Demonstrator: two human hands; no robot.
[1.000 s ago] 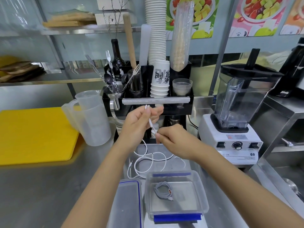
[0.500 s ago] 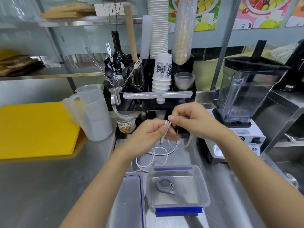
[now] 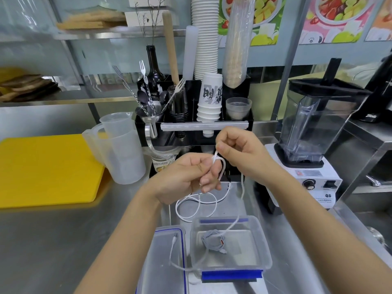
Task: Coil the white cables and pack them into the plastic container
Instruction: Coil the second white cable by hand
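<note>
2 hands meet above the steel table (image 3: pixel 53 240), and we hold the white cable (image 3: pixel 198 205) between them. Our left hand (image 3: pixel 184 177) curls its fingers round a short loop of the cable near one end, while our right hand (image 3: pixel 235 149), just above and to the right and almost touching the left, pinches the same cable at the top of that loop between thumb and forefinger. From the hands the cable hangs down in 2 runs: 1 falls into loose, untidy loops lying on the table just behind the plastic container (image 3: pixel 263 251), and the other drops from under the right hand, crosses the container's far rim and trails over toward the lid (image 3: pixel 163 266), where a small plug end rests. The cable is thin, white and limp, mostly uncoiled.

We see the container directly below the hands, near the table's front edge: clear, rectangular, with a blue clip on its near side. Inside it lies 1 grey coiled cable (image 3: pixel 212 240), wound into a small tight ring with its plugs showing. The clear, blue-edged lid lies flat just left of the container.

Further off, a yellow cutting board (image 3: pixel 46 168) and clear measuring jugs (image 3: pixel 121 153) stand to the left, and a blender (image 3: pixel 314 136) to the right.
</note>
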